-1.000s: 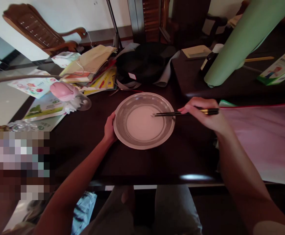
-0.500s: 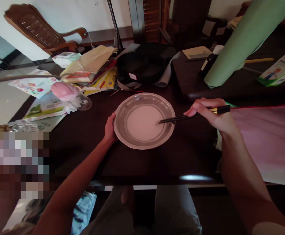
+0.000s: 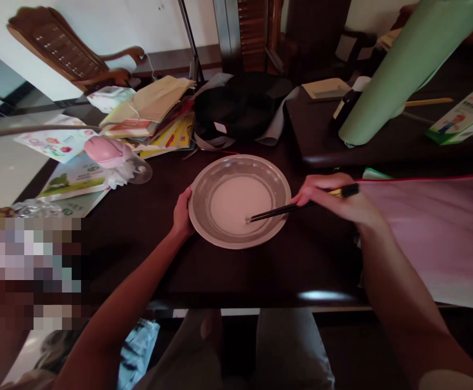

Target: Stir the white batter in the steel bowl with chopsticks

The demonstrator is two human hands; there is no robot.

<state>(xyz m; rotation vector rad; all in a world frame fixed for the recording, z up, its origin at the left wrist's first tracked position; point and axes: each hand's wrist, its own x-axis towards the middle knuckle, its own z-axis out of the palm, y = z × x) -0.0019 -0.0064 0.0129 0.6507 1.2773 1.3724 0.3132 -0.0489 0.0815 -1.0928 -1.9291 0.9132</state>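
A round metal bowl [image 3: 204,230] stands on the dark table [image 3: 228,276] before me, with a pale, milky liquid [image 3: 236,200] in it. My left hand [image 3: 183,214] grips the bowl's left rim, its fingers partly hidden under and behind the edge. Over the bowl's right side, my right hand [image 3: 326,195] holds a pair of black chopsticks [image 3: 275,211] with gold bands near the top. Their tips dip into the liquid, a little below the bowl's middle.
Behind the bowl lies a black bag [image 3: 236,108] with grey straps. Left are envelopes and books [image 3: 151,108] and a pink-capped clear bottle [image 3: 106,151]. Right are a green roll [image 3: 399,76], a dark bottle [image 3: 348,103], a carton [image 3: 464,111] and pink cloth [image 3: 431,227].
My right hand has moved left and slightly down, bringing the chopstick tips from the liquid's right side toward its lower middle. My left hand and the bowl have stayed in place.
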